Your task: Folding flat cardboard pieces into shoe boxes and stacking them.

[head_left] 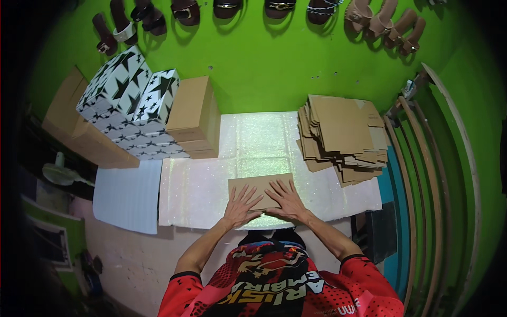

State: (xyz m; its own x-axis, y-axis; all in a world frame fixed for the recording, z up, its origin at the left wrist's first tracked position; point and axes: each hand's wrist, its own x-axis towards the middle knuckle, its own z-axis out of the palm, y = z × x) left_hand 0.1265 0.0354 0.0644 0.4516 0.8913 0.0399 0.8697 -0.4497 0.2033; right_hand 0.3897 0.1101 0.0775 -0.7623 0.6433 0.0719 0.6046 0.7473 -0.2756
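Observation:
A brown rectangular piece of cardboard (261, 182) lies at the near middle of the table, its long edges running left to right. Whether it is a closed box or a folded flat sheet I cannot tell. Spread across its left part, my left hand (244, 204) lies palm down with the fingers apart. My right hand (285, 202) rests the same way on its right part, fingers fanned out. Both hands press on top without gripping. The table (200, 195) has a pale, glittery cover.
Flattened brown cardboard boxes (343, 127) form an uneven stack at the right. At the left stand white boxes with black stars (116, 84) and brown cartons (193, 113). Sandals (227, 8) hang on the green wall. A wooden rack (422, 174) stands at the right.

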